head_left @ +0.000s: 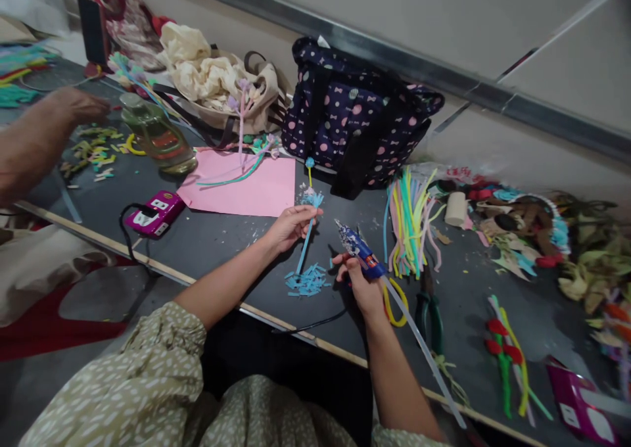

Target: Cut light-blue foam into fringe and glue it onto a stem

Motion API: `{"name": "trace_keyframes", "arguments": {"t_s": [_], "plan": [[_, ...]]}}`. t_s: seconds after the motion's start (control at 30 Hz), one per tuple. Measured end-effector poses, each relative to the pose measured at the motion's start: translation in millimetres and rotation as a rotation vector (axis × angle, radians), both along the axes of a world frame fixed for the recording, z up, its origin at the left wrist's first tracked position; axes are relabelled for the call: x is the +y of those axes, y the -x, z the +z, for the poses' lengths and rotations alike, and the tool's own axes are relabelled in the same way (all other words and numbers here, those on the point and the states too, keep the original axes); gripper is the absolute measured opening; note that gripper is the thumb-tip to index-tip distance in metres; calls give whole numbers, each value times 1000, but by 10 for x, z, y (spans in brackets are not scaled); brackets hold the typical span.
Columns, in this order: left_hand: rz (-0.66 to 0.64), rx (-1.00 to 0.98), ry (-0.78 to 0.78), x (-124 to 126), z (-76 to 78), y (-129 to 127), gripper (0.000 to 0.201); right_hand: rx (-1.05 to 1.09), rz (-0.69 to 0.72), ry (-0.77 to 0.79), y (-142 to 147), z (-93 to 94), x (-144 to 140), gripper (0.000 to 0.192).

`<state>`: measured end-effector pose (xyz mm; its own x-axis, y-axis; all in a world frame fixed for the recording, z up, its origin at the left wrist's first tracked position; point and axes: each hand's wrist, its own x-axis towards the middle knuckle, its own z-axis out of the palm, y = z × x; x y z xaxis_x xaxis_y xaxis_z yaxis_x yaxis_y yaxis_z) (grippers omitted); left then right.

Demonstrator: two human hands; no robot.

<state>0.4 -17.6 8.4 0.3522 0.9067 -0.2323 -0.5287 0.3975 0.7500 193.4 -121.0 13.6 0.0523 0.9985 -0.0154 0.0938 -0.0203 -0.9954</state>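
My left hand (290,229) is closed around a light blue pipe cleaner stem (304,248), its thumb and fingers pinched near the frayed blue tuft at the top. The stem tilts, with its lower end near a heap of short blue cut pieces (309,281) on the table. To the right, my right hand (362,288) grips a blue glue gun (363,253). White residue coats its nozzle, which points up and left toward the stem but stands apart from it. A long clear glue stick (426,348) trails from the gun's back. Beside that hand are yellow scissor-like handles (405,302).
A pipe cleaner bundle (410,227) and green-handled pliers (430,315) lie right. A pink sheet (221,200) and a dark patterned bag (355,118) are behind. Left are an oil-like bottle (160,135), a purple box (155,213) and another person's arm (39,138).
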Motion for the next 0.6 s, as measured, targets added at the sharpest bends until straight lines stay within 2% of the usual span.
{"name": "trace_keyframes", "arguments": {"t_s": [0.3, 0.6], "plan": [[3, 27, 16, -11, 40, 10, 36, 69, -13, 64, 14, 8, 4, 50], [-10, 42, 9, -19, 41, 2, 32, 52, -30, -4, -4, -21, -24, 43]]}}
